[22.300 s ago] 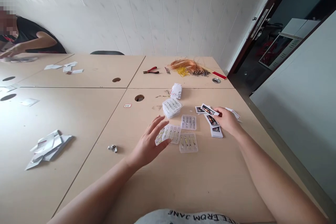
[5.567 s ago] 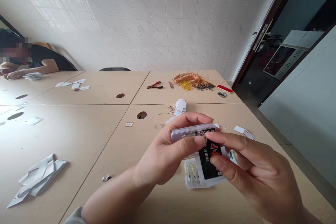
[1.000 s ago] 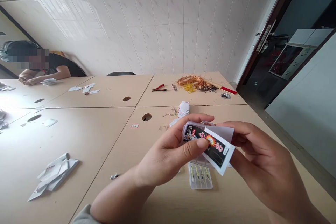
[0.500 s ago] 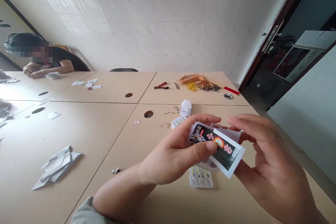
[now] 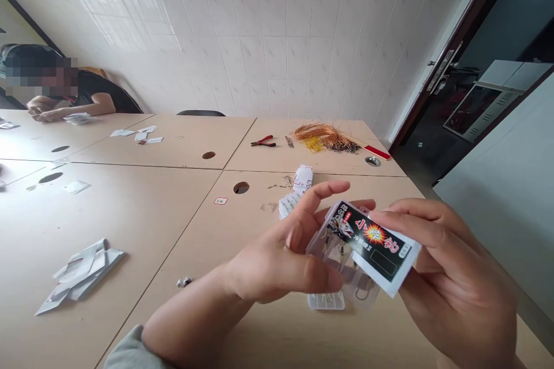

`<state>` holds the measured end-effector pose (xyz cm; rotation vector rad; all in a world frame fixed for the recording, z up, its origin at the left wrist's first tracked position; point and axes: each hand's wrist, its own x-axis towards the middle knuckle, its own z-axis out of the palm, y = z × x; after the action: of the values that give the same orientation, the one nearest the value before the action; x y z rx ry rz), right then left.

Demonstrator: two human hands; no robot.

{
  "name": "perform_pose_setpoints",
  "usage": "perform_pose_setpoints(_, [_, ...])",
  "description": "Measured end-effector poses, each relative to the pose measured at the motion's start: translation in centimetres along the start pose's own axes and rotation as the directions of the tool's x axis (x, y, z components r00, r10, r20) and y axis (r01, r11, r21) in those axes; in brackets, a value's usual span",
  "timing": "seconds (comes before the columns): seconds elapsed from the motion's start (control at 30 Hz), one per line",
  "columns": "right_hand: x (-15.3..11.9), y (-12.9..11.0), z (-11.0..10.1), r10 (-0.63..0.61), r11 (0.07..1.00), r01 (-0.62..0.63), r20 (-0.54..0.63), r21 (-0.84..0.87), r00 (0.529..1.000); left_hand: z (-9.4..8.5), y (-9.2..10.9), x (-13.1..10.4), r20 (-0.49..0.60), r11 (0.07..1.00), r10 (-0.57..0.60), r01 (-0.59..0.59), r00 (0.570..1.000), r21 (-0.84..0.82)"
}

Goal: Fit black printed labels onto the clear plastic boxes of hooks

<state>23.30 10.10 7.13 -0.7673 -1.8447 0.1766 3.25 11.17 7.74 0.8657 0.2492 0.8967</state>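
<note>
My left hand (image 5: 281,268) is closed around a clear plastic compartment box (image 5: 322,245), thumb along its near side and index finger raised. Small dark items and a metal wire loop show inside the box. A black printed card (image 5: 376,262) with a white border and a bright starburst lies slanted over the box. Its right end is pinched by my right hand (image 5: 454,271), fingers on top; the thumb is mostly hidden. Just below the box, on the table, sits another clear compartment box (image 5: 326,301), partly covered by my left hand.
White cards (image 5: 303,177) are stacked beyond my hands. Pliers (image 5: 263,142) and a copper-coloured wire bundle (image 5: 326,137) lie farther back. White packets (image 5: 82,274) are at left, small metal pieces (image 5: 184,282) near my forearm. A co-worker (image 5: 86,92) sits at far left.
My right hand has taken hold of the card's right end, and my left thumb has come off it. The card has shifted right, uncovering more of the box. The view has moved slightly.
</note>
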Motion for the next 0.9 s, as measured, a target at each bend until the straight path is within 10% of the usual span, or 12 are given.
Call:
perform_pose_setpoints(0.5, [0.1, -0.2, 0.3, -0.031, 0.997, 0.025, -0.08, -0.079, 0.996, 0.3, -0.8, 0.4, -0.045, 0.964, 0.176, -0.163, 0.983, 0.208])
perform_pose_setpoints(0.7, [0.5, -0.1, -0.4, 0.361, 0.865, -0.38, 0.118, 0.328, 0.925, 0.1, -0.1, -0.4, 0.067, 0.626, 0.381, -0.31, 0.922, 0.716])
perform_pose_setpoints(0.9, [1.3, -0.4, 0.2, 0.533, 0.64, -0.576, 0.246, 0.509, 0.809, 0.0, -0.2, -0.4, 0.16, 0.452, 0.399, -0.346, 0.903, 0.822])
